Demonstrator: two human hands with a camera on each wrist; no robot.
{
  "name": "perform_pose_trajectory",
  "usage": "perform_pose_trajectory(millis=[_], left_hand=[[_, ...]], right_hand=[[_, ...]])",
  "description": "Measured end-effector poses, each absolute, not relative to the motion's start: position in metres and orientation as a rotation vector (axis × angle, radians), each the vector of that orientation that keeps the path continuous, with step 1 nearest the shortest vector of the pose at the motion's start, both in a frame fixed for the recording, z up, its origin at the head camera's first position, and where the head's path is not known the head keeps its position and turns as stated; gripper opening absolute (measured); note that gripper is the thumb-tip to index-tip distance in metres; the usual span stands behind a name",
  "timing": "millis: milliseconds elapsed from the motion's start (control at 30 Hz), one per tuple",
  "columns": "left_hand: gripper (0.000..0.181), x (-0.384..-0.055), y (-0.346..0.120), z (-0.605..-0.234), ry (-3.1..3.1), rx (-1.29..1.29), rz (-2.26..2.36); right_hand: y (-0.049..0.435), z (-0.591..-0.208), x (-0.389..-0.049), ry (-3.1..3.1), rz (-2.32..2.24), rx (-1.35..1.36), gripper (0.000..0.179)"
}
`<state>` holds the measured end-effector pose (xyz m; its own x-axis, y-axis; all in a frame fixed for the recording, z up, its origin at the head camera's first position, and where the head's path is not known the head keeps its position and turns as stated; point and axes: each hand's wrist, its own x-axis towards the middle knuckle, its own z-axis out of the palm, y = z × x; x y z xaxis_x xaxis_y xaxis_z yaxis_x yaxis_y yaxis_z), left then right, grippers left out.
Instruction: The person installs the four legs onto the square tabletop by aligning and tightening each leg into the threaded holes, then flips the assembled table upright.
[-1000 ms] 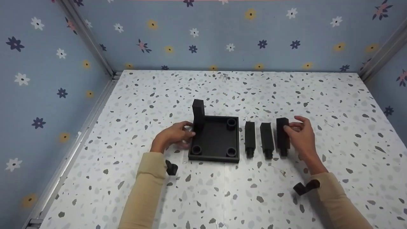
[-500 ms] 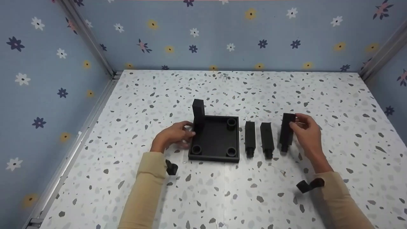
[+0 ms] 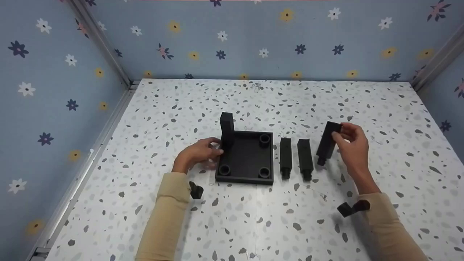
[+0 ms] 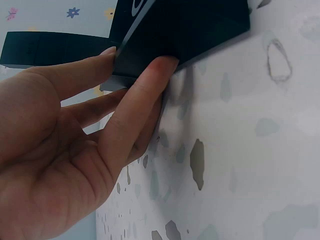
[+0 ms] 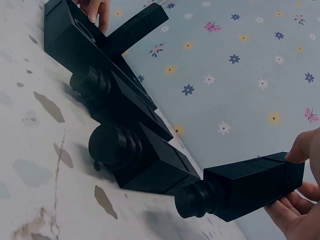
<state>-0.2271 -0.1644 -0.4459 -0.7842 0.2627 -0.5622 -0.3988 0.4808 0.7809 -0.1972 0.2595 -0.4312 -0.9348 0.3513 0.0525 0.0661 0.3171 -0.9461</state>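
Observation:
A shallow black square tray (image 3: 248, 157) has round sockets at three corners, and a black square leg (image 3: 227, 127) stands upright at its far-left corner. My left hand (image 3: 197, 152) holds the tray's left edge, thumb on top and fingers at the side, as the left wrist view shows. My right hand (image 3: 353, 145) pinches another black leg (image 5: 255, 185) by its plain end. That leg is raised and tilted, its threaded end pointing down toward me. Two matching legs, one nearer the tray (image 3: 285, 157) and one farther right (image 3: 305, 159), lie on the table with threaded ends toward me.
The speckled white table (image 3: 261, 217) runs back to a blue flowered wall (image 3: 239, 40). Side panels with metal rails (image 3: 105, 43) close it in at left and right. A small black camera mount sits on each wrist.
My right hand has lifted the rightmost leg off the table, moving it away from me and slightly right, and tilted it. The left hand and tray have stayed put.

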Motion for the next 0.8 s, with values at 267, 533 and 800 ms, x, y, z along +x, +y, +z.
perform_pose_trajectory(millis=[267, 533, 800], left_hand=[[0.05, -0.226, -0.164, -0.445, 2.077, -0.107, 1.343], [0.051, -0.226, -0.163, -0.446, 2.064, -0.111, 1.367], [0.052, -0.227, -0.164, -0.447, 2.077, -0.099, 1.356]], right_hand=[[0.252, -0.425, -0.198, -2.219, 1.707, -0.291, 0.042], [0.243, -0.42, -0.197, -2.067, 1.795, -0.187, 0.039], [0.228, -0.415, -0.197, -1.96, 1.816, -0.031, 0.039]])
